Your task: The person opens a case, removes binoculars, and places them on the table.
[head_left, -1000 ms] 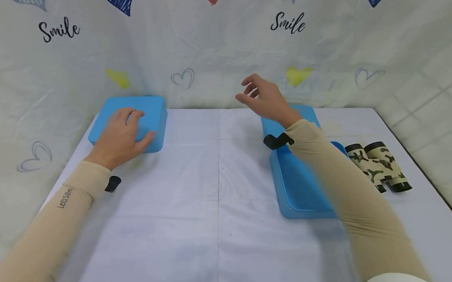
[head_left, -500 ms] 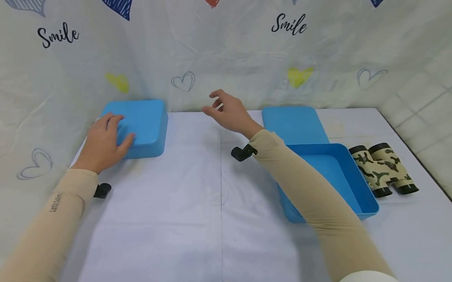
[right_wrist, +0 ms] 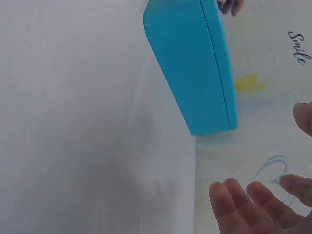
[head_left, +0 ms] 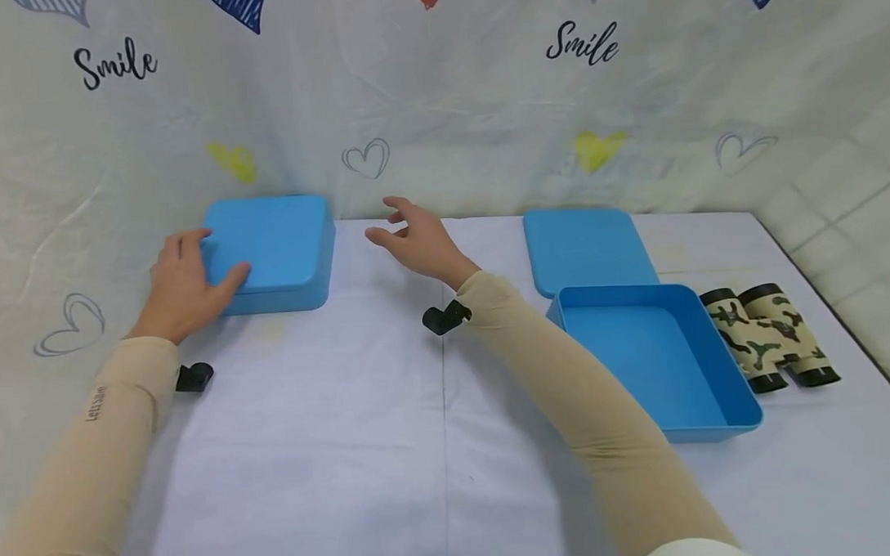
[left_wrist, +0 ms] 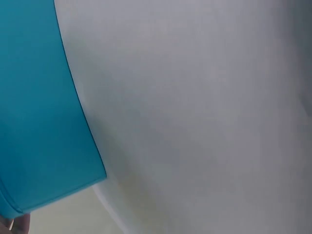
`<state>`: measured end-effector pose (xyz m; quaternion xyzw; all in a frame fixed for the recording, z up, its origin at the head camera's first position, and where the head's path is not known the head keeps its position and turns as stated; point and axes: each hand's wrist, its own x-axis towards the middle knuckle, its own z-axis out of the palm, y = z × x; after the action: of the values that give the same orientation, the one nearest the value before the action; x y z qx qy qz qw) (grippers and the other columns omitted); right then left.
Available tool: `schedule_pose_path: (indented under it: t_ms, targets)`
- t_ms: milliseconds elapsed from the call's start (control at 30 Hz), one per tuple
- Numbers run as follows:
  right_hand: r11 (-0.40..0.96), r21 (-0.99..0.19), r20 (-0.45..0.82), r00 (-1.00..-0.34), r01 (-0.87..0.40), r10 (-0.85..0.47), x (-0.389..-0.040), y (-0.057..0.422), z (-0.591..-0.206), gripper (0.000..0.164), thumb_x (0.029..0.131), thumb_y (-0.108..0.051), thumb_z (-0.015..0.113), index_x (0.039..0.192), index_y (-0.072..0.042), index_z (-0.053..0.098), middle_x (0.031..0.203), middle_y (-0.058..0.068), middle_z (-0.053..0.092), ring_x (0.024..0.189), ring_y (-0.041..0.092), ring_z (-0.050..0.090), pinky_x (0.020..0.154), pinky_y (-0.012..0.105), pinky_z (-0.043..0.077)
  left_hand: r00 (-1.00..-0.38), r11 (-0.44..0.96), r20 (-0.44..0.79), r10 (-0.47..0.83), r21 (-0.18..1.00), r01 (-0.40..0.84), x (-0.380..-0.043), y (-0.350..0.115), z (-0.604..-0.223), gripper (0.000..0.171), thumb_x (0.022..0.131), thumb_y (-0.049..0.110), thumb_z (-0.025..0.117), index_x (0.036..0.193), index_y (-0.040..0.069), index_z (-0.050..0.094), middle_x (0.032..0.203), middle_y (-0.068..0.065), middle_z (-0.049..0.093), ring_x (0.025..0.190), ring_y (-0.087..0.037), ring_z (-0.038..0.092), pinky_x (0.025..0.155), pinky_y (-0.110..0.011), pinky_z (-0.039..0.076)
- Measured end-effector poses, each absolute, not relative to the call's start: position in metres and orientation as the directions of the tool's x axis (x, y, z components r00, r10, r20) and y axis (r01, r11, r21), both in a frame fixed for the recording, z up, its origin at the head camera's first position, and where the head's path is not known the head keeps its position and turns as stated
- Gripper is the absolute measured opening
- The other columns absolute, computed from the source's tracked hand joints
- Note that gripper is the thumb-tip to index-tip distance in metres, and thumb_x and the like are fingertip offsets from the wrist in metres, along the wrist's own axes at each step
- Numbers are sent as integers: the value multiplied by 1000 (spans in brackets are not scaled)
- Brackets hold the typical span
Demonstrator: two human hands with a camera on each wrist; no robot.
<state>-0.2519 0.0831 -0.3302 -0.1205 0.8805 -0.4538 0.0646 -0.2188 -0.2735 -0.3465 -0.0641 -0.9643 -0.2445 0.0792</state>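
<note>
A lidded blue plastic box [head_left: 275, 247] sits at the back left of the table. My left hand [head_left: 183, 289] is at its left end, fingertips by the left edge and thumb reaching over the front left corner. In the left wrist view the box's side [left_wrist: 44, 107] fills the left, with a bit of fingers at the bottom corner. My right hand [head_left: 423, 244] hovers to the right of the box, apart from it, fingers loosely bent with nothing in them. The right wrist view shows the box [right_wrist: 190, 68] above those spread right-hand fingers [right_wrist: 261, 204].
An uncovered blue box [head_left: 654, 361] with a bare bottom stands at the right, partly behind my right sleeve. Its flat blue lid [head_left: 591, 244] lies behind it. Camouflage binoculars [head_left: 771, 336] lie beside it, near the right table edge. A printed curtain [head_left: 468, 105] hangs behind.
My left hand has slid left from the top of the lidded box to its left end. My right hand has come left and down from over the lid towards that box.
</note>
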Motion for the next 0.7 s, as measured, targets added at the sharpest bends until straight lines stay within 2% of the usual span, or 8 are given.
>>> schedule_pose_path:
  t_ms: [267, 467, 700]
  targets:
    - [496, -867, -92, -958, -57, -271, -253, 54, -347, 84, 94, -58, 69, 163, -34, 27, 160, -1, 47, 142, 22, 56, 112, 43, 53, -998, 828, 53, 22, 559, 48, -218, -289, -348, 102, 99, 62, 53, 164, 1, 4, 162, -35, 16, 143, -56, 31, 118, -74, 28]
    - [426, -905, -118, -950, -18, -290, -247, 41, -354, 91, 89, -59, 74, 162, -42, 22, 164, -5, 41, 148, 20, 51, 116, 47, 49, -1000, 771, 16, 23, 636, 28, -215, -294, -348, 108, 96, 60, 60, 165, 4, 0, 167, -31, 16, 148, -53, 27, 120, -72, 27]
    - [330, -944, -116, -931, -5, -346, -247, 28, -366, 101, 84, -54, 81, 163, -43, 19, 168, -6, 34, 153, 22, 45, 118, 48, 47, -997, 718, -81, 6, 694, -52, -215, -302, -348, 117, 92, 62, 68, 167, 17, -9, 174, -22, 6, 155, -53, 20, 118, -77, 26]
